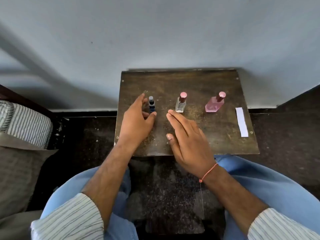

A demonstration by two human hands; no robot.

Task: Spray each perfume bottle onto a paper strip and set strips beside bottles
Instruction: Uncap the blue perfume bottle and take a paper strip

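Observation:
Three perfume bottles stand in a row on a small dark wooden table (216,135). On the left is a dark blue bottle (152,105) with a grey cap. A clear bottle (181,103) with a pink cap stands in the middle, and a pink bottle (214,103) with a pink cap is on the right. My left hand (136,118) is open, its fingers and thumb curved around the dark blue bottle without closing on it. My right hand (187,135) hovers flat and empty, fingertips just in front of the clear bottle. White paper strips (241,121) lie at the table's right edge.
A pale wall rises just behind the table. Dark speckled floor surrounds it. A striped cushion (26,122) on a seat sits at the left. My knees in light blue trousers are below the table's front edge.

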